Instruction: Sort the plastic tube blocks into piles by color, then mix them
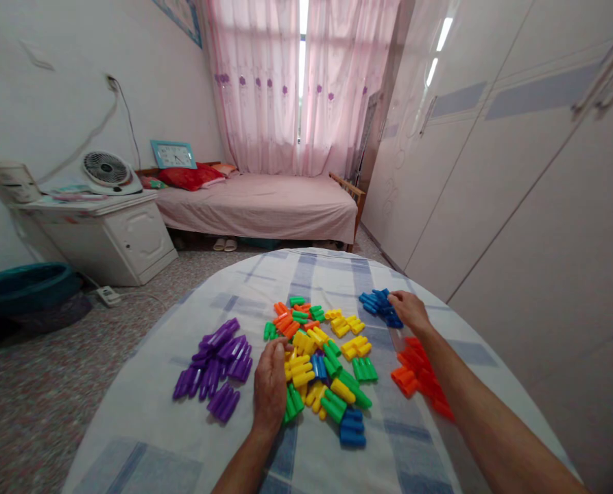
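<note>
Blue pieces [381, 307] lie on tablecloth [306, 269]; right hand [410, 309] at their near edge, fingers bent. Left hand [270, 385], curled, beside mixed pieces [299, 370]. Cannot tell whether either grips anything. Clock [173, 155] markings: too small to read.

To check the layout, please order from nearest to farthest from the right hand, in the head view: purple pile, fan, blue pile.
1. Blue pile, at the right hand.
2. Purple pile, left on the table.
3. Fan, beyond the table, left.
</note>
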A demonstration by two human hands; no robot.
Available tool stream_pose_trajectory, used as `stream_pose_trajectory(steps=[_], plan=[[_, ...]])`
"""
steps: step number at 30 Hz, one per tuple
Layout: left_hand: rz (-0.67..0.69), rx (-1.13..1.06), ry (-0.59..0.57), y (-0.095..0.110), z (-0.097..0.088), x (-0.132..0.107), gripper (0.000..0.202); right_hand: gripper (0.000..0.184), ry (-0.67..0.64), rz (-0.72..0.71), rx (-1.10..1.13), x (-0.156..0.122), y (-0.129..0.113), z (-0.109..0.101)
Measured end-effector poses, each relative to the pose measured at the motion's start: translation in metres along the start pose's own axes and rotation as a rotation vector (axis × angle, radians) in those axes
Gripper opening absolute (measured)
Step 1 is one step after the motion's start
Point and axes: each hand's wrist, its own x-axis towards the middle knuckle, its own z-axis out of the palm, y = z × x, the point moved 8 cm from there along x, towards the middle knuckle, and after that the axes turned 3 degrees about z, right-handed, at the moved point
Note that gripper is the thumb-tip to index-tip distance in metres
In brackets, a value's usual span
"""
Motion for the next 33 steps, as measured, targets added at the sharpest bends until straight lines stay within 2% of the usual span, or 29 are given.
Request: stream_pose_trajectory(steps=[5,9,11,13,15,17,19,23,26,30,33], plan=[[0.005,-0.004,0.013,-0.001,-0.001,0.0,0.038,0.031,0.063,0.042,-0.079,-0.004,0.002,-0.003],[0.006,0.007,0.007,-0.002,-0.001,0.0,0.037,0.039,0.092,-0.044,-0.061,-0.027,-0.019,-0.009],[0.014,0.019,0.008,-0.001,-0.001,0.0,0.037,0.033,0.008,-0.168,-0.023,-0.051,-0.041,-0.004],[0.021,0.03,0.01,0.001,-0.001,0.0,0.037,0.023,-0.138,-0.333,0.038,-0.085,-0.067,0.006],[0.026,0.028,0.01,0.002,-0.001,0.0,0.037,0.023,-0.311,-0.6,0.19,-0.13,-0.101,0.014],[0.026,0.012,0.003,0.003,0.0,0.0,0.037,0.023,-0.367,-0.768,0.226,-0.167,-0.124,0.016],[0.024,-0.003,-0.002,0.003,0.0,0.0,0.037,0.031,-0.396,-0.846,0.187,-0.19,-0.137,0.023],[0.031,0.001,-0.001,0.004,0.0,0.0,0.038,0.041,-0.365,-0.802,0.045,-0.2,-0.139,0.043],[0.029,0.007,-0.008,0.003,0.0,0.0,0.038,0.039,-0.344,-0.743,0.059,-0.197,-0.133,0.049],[0.014,0.005,-0.01,-0.003,0.001,0.001,0.038,0.038,-0.35,-0.689,0.237,-0.192,-0.121,0.038],[-0.006,0.011,-0.005,-0.006,0.0,0.001,0.039,0.037,-0.305,-0.554,0.349,-0.166,-0.097,0.023]])
